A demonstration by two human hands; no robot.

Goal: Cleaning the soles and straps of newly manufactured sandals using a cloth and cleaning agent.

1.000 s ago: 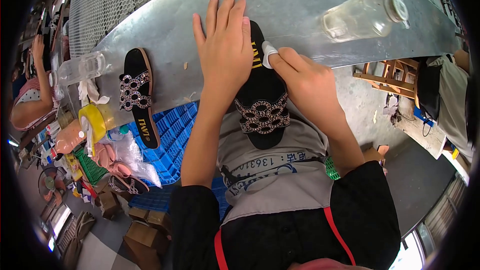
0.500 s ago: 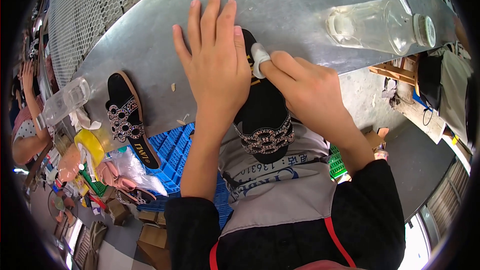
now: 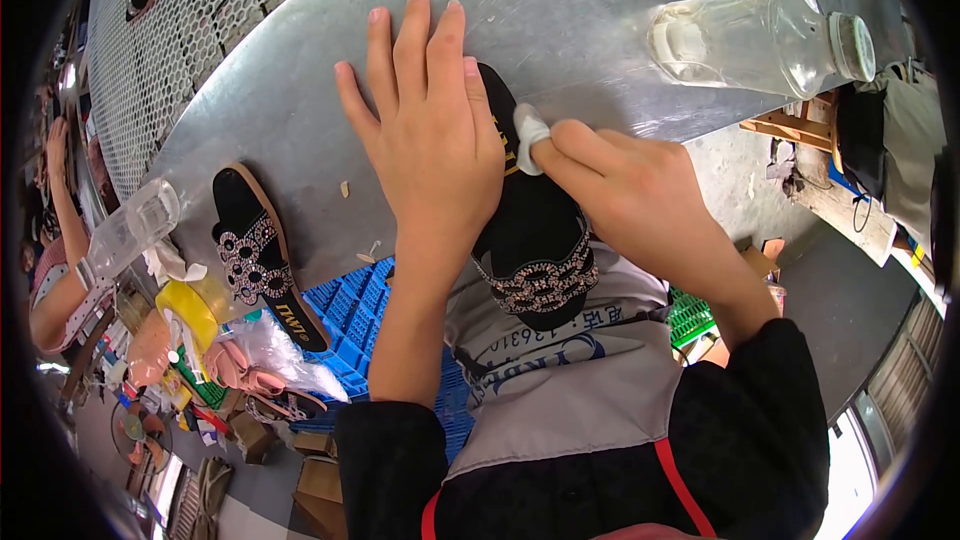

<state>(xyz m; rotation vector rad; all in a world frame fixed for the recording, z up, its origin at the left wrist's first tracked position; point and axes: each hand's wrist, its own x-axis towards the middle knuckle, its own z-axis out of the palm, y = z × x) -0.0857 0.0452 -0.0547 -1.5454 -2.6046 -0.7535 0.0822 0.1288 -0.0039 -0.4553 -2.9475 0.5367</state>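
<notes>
Left hand is spread over left edge of the middle sandal — right hand pinches a white cloth on it — another sandal lies at its left.

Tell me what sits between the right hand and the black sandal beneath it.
In the head view, a white cloth-like piece lies between the right hand and the sandal.
</notes>
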